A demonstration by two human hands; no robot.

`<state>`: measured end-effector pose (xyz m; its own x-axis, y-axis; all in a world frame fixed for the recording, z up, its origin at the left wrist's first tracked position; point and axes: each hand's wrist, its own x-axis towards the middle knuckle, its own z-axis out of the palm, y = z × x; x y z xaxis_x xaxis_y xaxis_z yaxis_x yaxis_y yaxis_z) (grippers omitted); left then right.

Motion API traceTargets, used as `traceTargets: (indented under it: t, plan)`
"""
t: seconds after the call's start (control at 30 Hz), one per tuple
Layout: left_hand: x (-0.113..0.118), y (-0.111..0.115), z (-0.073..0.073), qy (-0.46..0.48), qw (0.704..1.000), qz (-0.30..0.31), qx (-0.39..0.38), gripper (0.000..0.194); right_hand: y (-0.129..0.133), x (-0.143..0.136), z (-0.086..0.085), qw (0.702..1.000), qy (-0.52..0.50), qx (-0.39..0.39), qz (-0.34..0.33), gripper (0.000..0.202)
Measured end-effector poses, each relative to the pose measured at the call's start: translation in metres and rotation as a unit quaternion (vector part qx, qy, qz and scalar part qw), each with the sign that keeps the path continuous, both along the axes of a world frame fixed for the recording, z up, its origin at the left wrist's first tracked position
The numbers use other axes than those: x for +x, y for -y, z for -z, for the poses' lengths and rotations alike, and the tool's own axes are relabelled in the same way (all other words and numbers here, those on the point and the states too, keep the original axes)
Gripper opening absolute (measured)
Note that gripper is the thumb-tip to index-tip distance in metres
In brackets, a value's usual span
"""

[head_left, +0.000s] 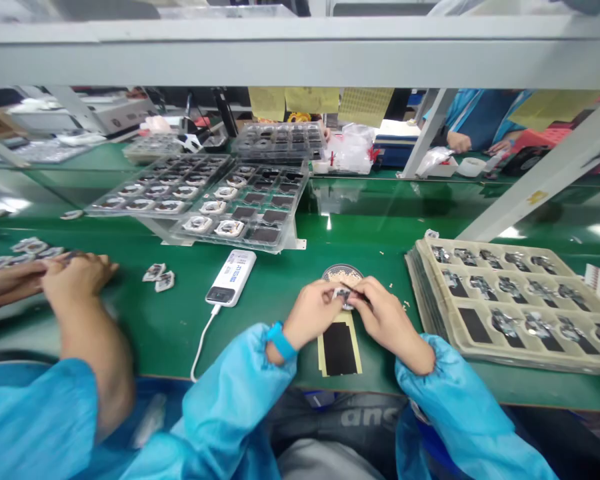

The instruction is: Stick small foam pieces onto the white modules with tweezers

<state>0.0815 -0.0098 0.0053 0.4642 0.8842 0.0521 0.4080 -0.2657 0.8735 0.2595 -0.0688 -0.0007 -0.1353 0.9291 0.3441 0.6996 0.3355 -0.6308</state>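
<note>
- Head view: green counter [283,273], near edge running before the person.
- Beige tray [530,357]: toward the right, its front side by the near edge, presumably for easy reach.
- Clear tray [250,230]: farther back, raised, probably to keep its compartments visible.
- Right hand [383,313]: fingertips at the small part's right side; grip cannot be told.
- Left hand [313,310]: pinching the part's left side.
- Black sheet [340,350]: by the near edge, below the hands.
- Small part [341,293]: between both hands, apparently for steadiness.
</note>
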Motion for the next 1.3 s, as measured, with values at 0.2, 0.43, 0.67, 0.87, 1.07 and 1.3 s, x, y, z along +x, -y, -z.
traceTargets:
  t: [0.2, 0.43, 0.67, 0.87, 1.07, 1.3]
  plan:
    - [0.037, -0.121, -0.009, -0.108, 0.991, -0.076, 0.034, 0.026, -0.022, 0.010, 0.021, 0.992, 0.045, 0.000, 0.120, 0.020]
    - [0.029, -0.086, -0.039, -0.140, 0.984, -0.057, 0.092, 0.047, -0.014, 0.012, 0.040, 0.997, -0.018, 0.023, 0.074, 0.014]
    - [-0.111, -0.067, -0.135, -0.129, 0.981, -0.023, 0.140, 0.031, 0.014, 0.012, 0.020, 0.983, -0.133, 0.080, 0.093, 0.012]
    - [-0.173, -0.141, -0.145, -0.342, 0.925, -0.082, 0.143, 0.030, 0.043, 0.019, 0.047, 0.930, -0.310, -0.052, 0.190, 0.031]
    - [-0.151, -0.137, -0.155, -0.502, 0.846, -0.135, 0.116, 0.056, 0.057, 0.017, 0.059, 0.889, -0.413, -0.141, 0.139, 0.034]
    - [-0.150, -0.158, -0.153, -0.539, 0.830, -0.113, 0.092, 0.064, 0.039, 0.011, 0.053, 0.917, -0.366, -0.141, 0.074, 0.029]
